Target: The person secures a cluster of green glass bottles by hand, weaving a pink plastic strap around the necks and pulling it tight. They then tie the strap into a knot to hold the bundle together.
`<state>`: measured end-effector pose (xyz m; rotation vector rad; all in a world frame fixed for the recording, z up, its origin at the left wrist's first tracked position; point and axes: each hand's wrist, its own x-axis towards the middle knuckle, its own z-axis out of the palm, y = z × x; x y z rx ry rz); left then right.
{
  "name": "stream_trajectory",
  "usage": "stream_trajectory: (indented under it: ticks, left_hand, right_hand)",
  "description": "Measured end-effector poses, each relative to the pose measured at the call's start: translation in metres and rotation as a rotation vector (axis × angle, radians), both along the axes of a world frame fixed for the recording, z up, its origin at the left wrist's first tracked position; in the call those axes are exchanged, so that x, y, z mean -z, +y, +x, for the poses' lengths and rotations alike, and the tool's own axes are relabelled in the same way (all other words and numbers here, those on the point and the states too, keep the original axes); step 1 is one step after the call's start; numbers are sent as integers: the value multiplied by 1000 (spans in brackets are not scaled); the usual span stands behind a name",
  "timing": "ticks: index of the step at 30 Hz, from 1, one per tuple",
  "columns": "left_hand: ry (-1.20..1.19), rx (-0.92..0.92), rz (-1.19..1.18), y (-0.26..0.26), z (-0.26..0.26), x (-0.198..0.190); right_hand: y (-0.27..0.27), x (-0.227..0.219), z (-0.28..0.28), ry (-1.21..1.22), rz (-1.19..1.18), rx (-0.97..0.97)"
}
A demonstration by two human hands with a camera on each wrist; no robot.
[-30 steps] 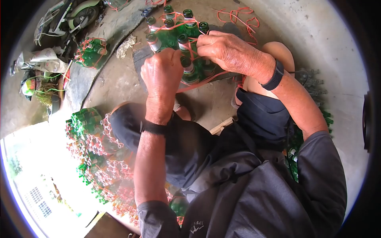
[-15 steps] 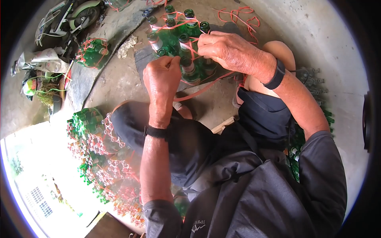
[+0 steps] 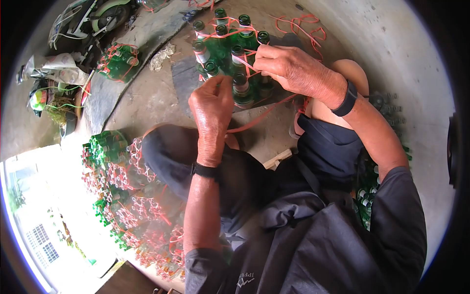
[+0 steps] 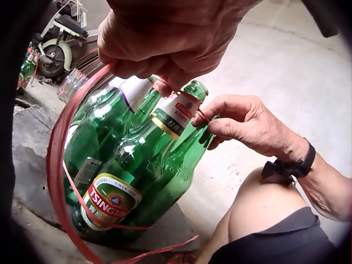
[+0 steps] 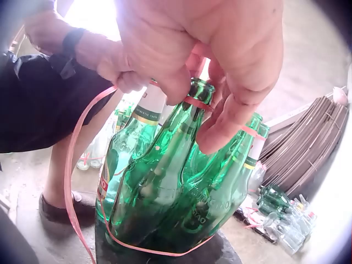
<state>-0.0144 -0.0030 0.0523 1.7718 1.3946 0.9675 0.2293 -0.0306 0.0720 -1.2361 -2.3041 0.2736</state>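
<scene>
A cluster of green glass bottles (image 3: 227,49) stands upright on a dark board, with a red plastic strap (image 3: 254,117) wound between the necks. My left hand (image 3: 215,85) is at the near side of the cluster and pinches the strap (image 4: 55,165), which loops down round the bottles (image 4: 126,181). My right hand (image 3: 267,63) is on the right side, its fingers pinching the strap against a bottle neck (image 5: 195,102). In the right wrist view the strap (image 5: 69,181) also circles the base of the bottles (image 5: 165,192).
A tied bottle bundle (image 3: 117,61) sits at the far left. Stacks of bundled bottles (image 3: 112,166) lie by my left knee, and more bottles (image 3: 387,103) are at my right. Loose red straps (image 3: 298,24) lie beyond the cluster. A scooter (image 3: 98,14) is parked at top left.
My left hand has drawn back off the front bottle toward my body, pulling the strap with it. The right hand stays at the bottle necks.
</scene>
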Motion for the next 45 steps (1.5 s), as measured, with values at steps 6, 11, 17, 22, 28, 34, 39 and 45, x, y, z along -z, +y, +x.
stream_trajectory:
  ticks: [6, 11, 17, 22, 28, 34, 39, 45]
  left_hand:
    - [-74, -36, 30, -10, 12, 11]
    - [-237, -89, 9, -25, 36, 17]
    - [-376, -78, -55, -31, 42, 24]
    - [-394, -75, -115, -38, 38, 25]
    - [-378, -78, -35, -46, 29, 19]
    - [-328, -46, -112, -47, 21, 27]
    - [-408, 22, -120, -34, 13, 34]
    - [-426, -54, -103, -26, 14, 45]
  right_hand:
    - [13, -8, 10, -90, -3, -44]
    - [31, -11, 22, -87, 36, -85]
    - [31, -13, 23, -125, 16, -5]
    - [23, -14, 22, -91, -37, -6]
    - [23, -14, 19, -79, 100, 48]
    - [21, -34, -6, -62, 195, 73]
    - [27, -28, -29, -42, 11, -19]
    - [43, -31, -36, -22, -313, -42]
